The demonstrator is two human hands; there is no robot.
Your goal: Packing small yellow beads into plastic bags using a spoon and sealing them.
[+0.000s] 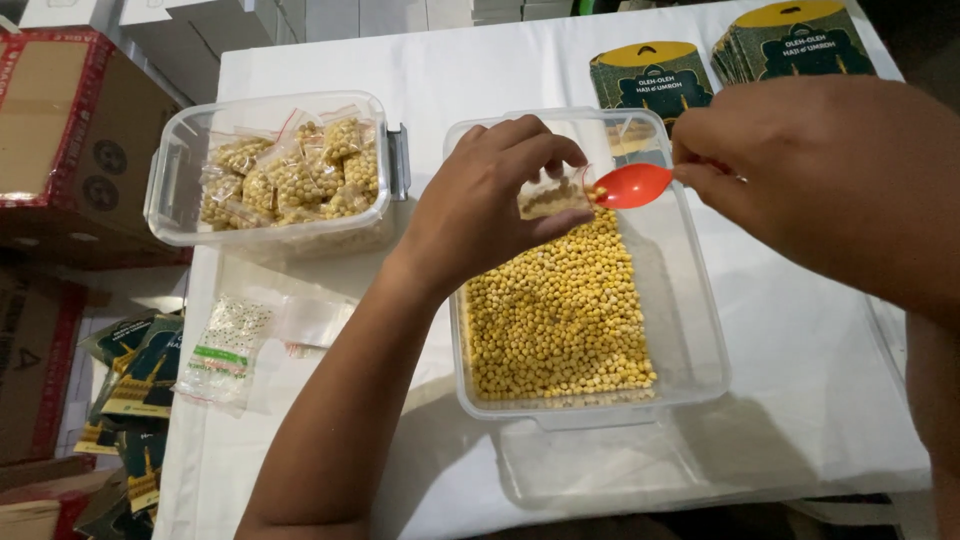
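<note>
I see my left hand (490, 200) pinching a small clear bag (553, 196) above the tub of yellow beans (560, 310); my right hand (800, 160) grips a red spoon (632, 185), bowl touching the bag's mouth from 3 o'clock.

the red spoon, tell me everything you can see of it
The red spoon looks like glossy plastic, with an oval bowl and a handle hidden in the right hand, which pinches it. It lies roughly level, its tip at the mouth of a small clear bag held by the left hand, above the clear tub of yellow beads.
</note>
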